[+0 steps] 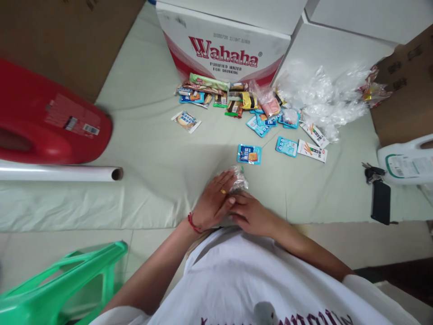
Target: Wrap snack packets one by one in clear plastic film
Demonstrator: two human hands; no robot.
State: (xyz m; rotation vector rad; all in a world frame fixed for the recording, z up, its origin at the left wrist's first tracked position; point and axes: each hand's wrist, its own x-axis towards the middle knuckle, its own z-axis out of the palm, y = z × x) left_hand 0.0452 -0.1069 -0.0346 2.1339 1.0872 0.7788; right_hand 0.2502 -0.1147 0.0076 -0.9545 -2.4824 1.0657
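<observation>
"Wahaha, Purified Water for Drinking" on the white carton (223,49)

A pale green cloth sheet (152,153) covered the light tiled floor (67,248). White cardboard cartons (223,49) with red lettering stood at the far edge, brown cardboard boxes (406,85) at either side. A green plastic stool (64,284) stood near left. Lighting was even and soft.
</observation>
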